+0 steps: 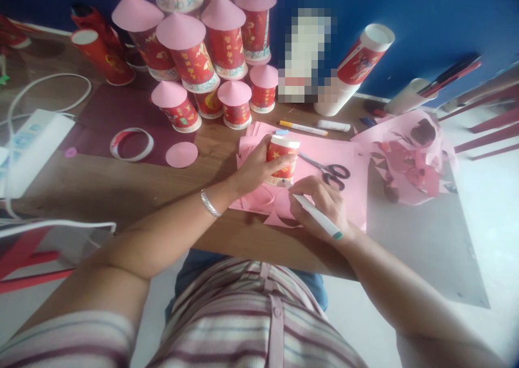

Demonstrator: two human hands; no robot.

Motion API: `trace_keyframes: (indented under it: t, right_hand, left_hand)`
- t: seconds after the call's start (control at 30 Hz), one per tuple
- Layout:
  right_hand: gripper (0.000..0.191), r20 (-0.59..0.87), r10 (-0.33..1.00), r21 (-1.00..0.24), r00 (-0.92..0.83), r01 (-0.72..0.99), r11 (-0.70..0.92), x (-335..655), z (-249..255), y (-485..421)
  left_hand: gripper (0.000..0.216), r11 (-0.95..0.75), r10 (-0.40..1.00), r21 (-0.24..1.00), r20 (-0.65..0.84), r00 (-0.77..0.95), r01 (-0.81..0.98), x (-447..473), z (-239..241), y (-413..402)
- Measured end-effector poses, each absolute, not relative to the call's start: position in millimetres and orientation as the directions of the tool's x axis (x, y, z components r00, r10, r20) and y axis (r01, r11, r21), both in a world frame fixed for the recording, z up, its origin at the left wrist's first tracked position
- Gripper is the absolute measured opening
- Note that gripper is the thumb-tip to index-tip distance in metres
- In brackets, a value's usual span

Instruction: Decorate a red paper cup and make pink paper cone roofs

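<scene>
My left hand (254,169) is wrapped round a red paper cup (281,153) that stands upside down on a pink paper sheet (348,157). My right hand (320,203) pinches a white marker pen (314,212) with a green end, its tip against the cup's lower rim on the paper. Curved cut-outs show in the pink sheet below the cup. A silver bracelet sits on my left wrist.
Black-handled scissors (330,172) lie on the sheet right of the cup. Several red cups with pink cone lids (203,49) stand behind. A loose pink disc (181,154), a tape ring (132,144), a power strip (30,146), two pens (303,128) and pink scraps (405,157) lie about.
</scene>
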State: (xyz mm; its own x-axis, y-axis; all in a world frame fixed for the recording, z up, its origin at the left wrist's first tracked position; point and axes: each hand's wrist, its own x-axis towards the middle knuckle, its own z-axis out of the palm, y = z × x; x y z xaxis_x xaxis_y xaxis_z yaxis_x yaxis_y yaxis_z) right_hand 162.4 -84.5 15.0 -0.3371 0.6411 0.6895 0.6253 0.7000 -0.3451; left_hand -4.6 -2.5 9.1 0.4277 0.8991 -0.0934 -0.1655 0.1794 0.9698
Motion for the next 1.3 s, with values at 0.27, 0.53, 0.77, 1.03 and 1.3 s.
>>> trace_keyframes:
  t: [0.27, 0.53, 0.77, 1.03, 1.3]
  right_hand:
    - [0.022, 0.684, 0.645, -0.349, -0.341, 0.624, 0.7, 162.6, 13.7, -84.6]
    - [0.021, 0.674, 0.652, -0.363, -0.348, 0.612, 0.703, 162.7, 13.6, -85.2]
    - [0.02, 0.669, 0.655, -0.365, -0.351, 0.612, 0.701, 163.2, 13.4, -85.1]
    - [0.022, 0.677, 0.652, -0.355, -0.343, 0.623, 0.697, 161.8, 16.4, -84.8]
    - [0.022, 0.678, 0.657, -0.359, -0.329, 0.632, 0.687, 162.8, 13.0, -84.8]
  left_hand:
    - [0.052, 0.148, 0.903, 0.978, -0.072, 0.424, -0.149, -4.9, 4.9, -0.8]
    - [0.053, 0.141, 0.902, 0.98, -0.07, 0.425, -0.138, -4.9, 6.2, -0.6]
    - [0.053, 0.114, 0.902, 0.985, -0.047, 0.43, -0.132, -4.0, 5.6, -0.3]
    - [0.051, 0.095, 0.902, 0.99, -0.042, 0.429, -0.103, -4.8, 4.1, 0.1]
    - [0.049, 0.098, 0.905, 0.987, -0.036, 0.425, -0.125, -4.4, 4.5, -0.4]
